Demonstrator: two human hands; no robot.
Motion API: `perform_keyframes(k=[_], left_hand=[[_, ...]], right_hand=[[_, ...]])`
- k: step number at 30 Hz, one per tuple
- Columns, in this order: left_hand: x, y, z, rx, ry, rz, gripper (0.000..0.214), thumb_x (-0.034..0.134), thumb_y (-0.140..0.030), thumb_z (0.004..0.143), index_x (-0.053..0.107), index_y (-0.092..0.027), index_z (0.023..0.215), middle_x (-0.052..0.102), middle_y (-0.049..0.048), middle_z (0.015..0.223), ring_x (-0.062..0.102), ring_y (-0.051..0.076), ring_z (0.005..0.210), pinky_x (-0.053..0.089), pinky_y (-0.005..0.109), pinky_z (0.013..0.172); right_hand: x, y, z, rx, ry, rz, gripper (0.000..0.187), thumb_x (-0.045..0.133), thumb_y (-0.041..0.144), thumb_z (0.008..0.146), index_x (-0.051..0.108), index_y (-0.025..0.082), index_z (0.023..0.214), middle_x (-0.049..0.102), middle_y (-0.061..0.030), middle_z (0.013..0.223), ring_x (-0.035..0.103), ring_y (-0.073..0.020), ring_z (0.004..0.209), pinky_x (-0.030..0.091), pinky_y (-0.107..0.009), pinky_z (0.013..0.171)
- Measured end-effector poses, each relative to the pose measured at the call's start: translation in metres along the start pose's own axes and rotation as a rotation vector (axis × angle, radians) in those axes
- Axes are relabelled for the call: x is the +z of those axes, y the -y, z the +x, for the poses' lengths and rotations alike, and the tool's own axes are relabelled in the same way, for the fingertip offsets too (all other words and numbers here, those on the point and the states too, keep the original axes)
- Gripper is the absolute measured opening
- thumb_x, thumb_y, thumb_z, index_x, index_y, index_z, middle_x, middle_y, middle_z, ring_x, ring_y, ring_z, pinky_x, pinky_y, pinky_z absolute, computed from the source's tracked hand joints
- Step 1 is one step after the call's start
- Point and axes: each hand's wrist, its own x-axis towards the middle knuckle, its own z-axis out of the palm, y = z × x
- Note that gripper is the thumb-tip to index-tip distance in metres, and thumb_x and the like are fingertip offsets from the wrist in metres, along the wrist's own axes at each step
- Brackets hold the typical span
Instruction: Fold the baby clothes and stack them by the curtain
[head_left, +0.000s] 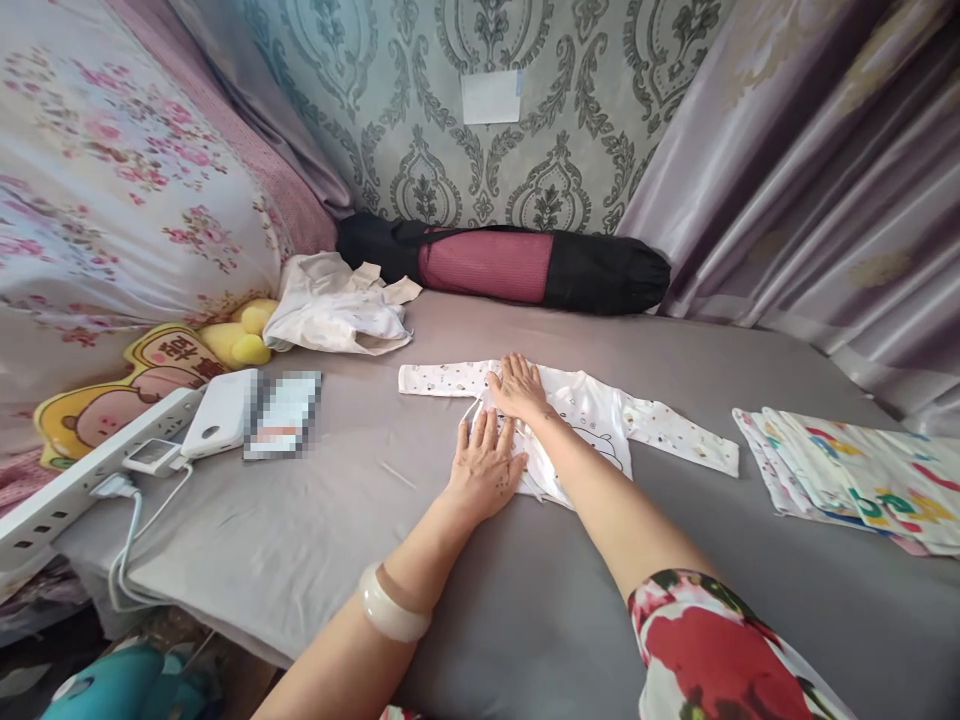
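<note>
A small white baby shirt point(592, 410) with tiny coloured prints and a line-drawn figure lies spread on the grey bed sheet point(337, 520), its sleeves stretched out to both sides. My left hand point(486, 465), with a pale bangle on the wrist, rests flat on the shirt's lower left edge, fingers apart. Farther up, my right hand point(519, 388) lies flat across the shirt's upper left chest near the sleeve. Both palms press on the cloth, and neither hand grips it. Part of the shirt's front is hidden under my hands and right forearm.
Folded printed clothes point(862, 475) lie at the right. A crumpled white garment point(337, 305) sits at the back left, beside a rolled black-and-pink bag point(487, 265) along the wall. On the left are a power strip point(97, 460), a white power bank point(220, 410), cables and a blurred phone-like object point(283, 415).
</note>
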Motion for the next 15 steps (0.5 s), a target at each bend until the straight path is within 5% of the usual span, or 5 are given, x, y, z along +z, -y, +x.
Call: perform_keyframes(k=[8, 11, 15], left_hand=[[-0.020, 0.007, 0.002, 0.123, -0.054, -0.134, 0.042, 0.041, -0.012, 0.090, 0.057, -0.026, 0.125, 0.058, 0.0091, 0.125, 0.052, 0.026, 0.114, 0.039, 0.047, 0.098], [-0.025, 0.005, 0.001, 0.167, -0.003, -0.199, 0.035, 0.042, -0.015, 0.091, 0.064, -0.029, 0.116, 0.063, 0.0067, 0.110, 0.056, 0.025, 0.100, 0.042, 0.043, 0.088], [-0.028, -0.003, 0.002, 0.044, 0.044, -0.294, 0.024, 0.044, -0.029, 0.096, 0.067, -0.022, 0.096, 0.065, 0.0052, 0.091, 0.058, 0.022, 0.088, 0.043, 0.039, 0.082]], right_hand=[[-0.042, -0.040, -0.012, -0.061, -0.135, 0.309, 0.042, 0.032, 0.026, 0.097, 0.060, 0.017, 0.127, 0.061, -0.0087, 0.131, 0.054, -0.0180, 0.122, 0.037, -0.027, 0.103], [-0.052, -0.070, -0.028, 0.021, -0.178, 0.230, 0.035, 0.040, 0.021, 0.093, 0.069, 0.019, 0.113, 0.069, -0.0071, 0.114, 0.061, -0.0207, 0.109, 0.043, -0.028, 0.092], [-0.049, -0.089, -0.046, 0.060, -0.139, 0.144, 0.030, 0.045, 0.021, 0.092, 0.073, 0.021, 0.103, 0.066, -0.0076, 0.110, 0.062, -0.0201, 0.100, 0.044, -0.026, 0.085]])
